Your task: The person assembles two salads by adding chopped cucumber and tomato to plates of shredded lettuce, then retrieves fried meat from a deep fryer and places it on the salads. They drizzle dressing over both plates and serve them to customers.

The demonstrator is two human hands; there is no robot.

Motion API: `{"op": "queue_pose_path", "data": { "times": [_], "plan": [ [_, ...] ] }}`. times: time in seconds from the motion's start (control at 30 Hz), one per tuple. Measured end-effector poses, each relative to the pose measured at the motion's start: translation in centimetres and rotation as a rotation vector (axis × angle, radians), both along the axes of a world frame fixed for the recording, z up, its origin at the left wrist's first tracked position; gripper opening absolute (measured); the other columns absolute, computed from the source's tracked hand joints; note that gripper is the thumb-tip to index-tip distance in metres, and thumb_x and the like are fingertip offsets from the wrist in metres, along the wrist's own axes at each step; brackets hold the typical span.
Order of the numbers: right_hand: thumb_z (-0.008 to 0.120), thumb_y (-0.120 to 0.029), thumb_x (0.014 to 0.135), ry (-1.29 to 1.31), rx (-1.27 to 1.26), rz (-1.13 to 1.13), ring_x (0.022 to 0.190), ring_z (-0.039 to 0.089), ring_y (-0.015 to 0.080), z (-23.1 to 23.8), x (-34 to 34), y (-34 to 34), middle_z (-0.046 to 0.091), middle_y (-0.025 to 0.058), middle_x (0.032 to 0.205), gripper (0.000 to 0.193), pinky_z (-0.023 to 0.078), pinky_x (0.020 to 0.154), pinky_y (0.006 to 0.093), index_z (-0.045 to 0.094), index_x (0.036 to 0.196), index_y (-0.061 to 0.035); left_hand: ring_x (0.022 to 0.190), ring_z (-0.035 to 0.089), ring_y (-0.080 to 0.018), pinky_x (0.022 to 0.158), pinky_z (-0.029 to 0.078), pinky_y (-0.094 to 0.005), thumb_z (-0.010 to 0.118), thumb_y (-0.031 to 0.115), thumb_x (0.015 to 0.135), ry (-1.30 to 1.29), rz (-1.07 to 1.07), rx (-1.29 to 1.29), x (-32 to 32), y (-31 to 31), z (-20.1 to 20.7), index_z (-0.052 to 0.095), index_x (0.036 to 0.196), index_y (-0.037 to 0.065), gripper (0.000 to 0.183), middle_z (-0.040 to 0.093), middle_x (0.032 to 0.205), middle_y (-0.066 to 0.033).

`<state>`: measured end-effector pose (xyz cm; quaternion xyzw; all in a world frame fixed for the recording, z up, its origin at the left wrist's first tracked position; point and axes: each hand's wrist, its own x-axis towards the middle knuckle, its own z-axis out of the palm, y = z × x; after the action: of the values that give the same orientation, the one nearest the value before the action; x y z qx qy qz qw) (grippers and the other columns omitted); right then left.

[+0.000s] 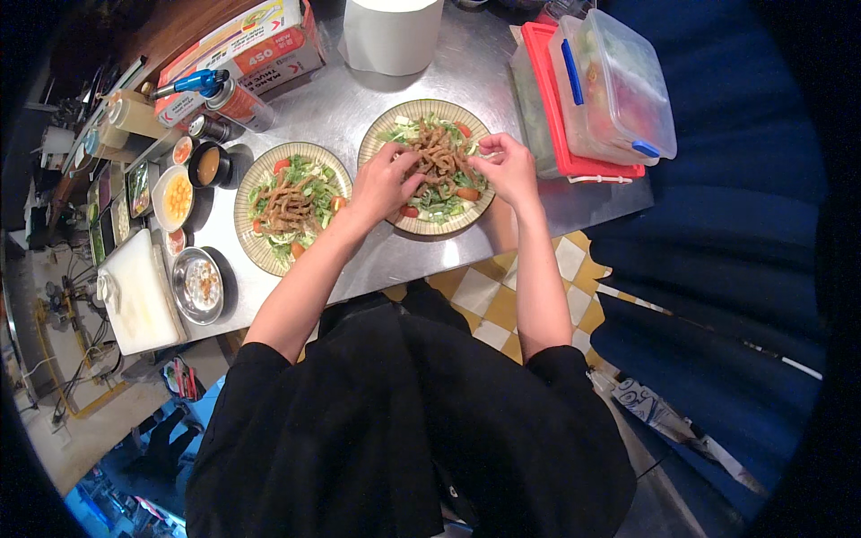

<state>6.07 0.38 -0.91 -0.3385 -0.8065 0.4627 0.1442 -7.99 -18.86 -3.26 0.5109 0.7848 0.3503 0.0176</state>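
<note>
- The left hand (384, 182) is laid on the near left edge of the right-hand salad plate (429, 167), its fingers bent narrowly and pinched into the heap of brown fried strips (439, 160) at the middle.
- The right hand (508, 166) is set at the right side of the same plate, fingertips drawn close together on the strips; whether a piece is actually held cannot be told.
- The strips are piled on green leaves with small red tomatoes, all within the ribbed beige plate, which is placed on the steel counter (359, 103).
- Just to its left, a second plate (292, 205) with the same salad is seen, untouched by either hand.
- Further left, a small bowl of brown sauce (210, 165), a white dish of yellow pieces (173, 198), a metal bowl (199, 285) and a white cutting board (134, 291) are ranged.
- Behind the plates, a gas torch canister (224, 94), a cardboard box (251, 45) and a white paper roll (392, 34) are found.
- To the right, stacked clear plastic containers (610, 85) are kept on a red lid.
</note>
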Motion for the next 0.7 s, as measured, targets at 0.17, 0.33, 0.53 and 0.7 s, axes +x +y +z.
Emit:
{"op": "queue_pose_path", "data": {
  "times": [0.17,0.33,0.53,0.7],
  "plan": [
    [0.076,-0.01,0.074,0.04,-0.071,0.154,0.074,0.067,0.0154,-2.7,-0.2,0.0,0.071,0.0107,0.093,0.033,0.054,0.069,0.03,0.069,0.105,-0.0019,0.086,0.065,-0.0314,0.07,0.054,-0.0397,0.078,0.022,0.075,0.009,0.03,-0.024,0.3,0.3,0.6,0.068,0.103,0.01,0.032,0.062,0.102,-0.0105],
    [0.079,-0.016,0.073,0.019,-0.011,0.173,0.074,0.066,0.0153,-1.9,0.4,1.2,0.071,0.0102,0.095,0.038,0.053,0.067,0.0297,0.068,0.107,-0.0021,0.084,0.064,-0.0302,0.067,0.054,-0.0388,0.075,0.022,0.077,0.049,0.083,0.006,3.8,-4.6,4.1,0.065,0.101,0.009,0.029,0.06,0.103,-0.012],
    [0.072,-0.01,0.079,0.026,-0.055,0.074,0.074,0.065,0.0131,0.9,0.8,-1.0,0.07,0.0078,0.09,0.027,0.052,0.065,0.0268,0.068,0.105,-0.0012,0.085,0.063,-0.0305,0.071,0.052,-0.0376,0.062,0.007,0.082,-0.104,0.256,-0.102,8.5,-18.7,3.8,0.061,0.096,0.001,0.015,0.061,0.109,-0.0163],
    [0.072,-0.013,0.077,0.232,0.039,0.457,0.077,0.067,0.0197,0.9,-4.8,-10.3,0.068,0.0133,0.097,0.027,0.055,0.065,0.0295,0.068,0.102,-0.0022,0.087,0.061,-0.0324,0.076,0.05,-0.0394,0.058,-0.001,0.079,-0.183,0.748,-0.084,5.8,-22.9,4.6,0.056,0.114,0.0,0.036,0.06,0.107,-0.0191]
  ]
}}
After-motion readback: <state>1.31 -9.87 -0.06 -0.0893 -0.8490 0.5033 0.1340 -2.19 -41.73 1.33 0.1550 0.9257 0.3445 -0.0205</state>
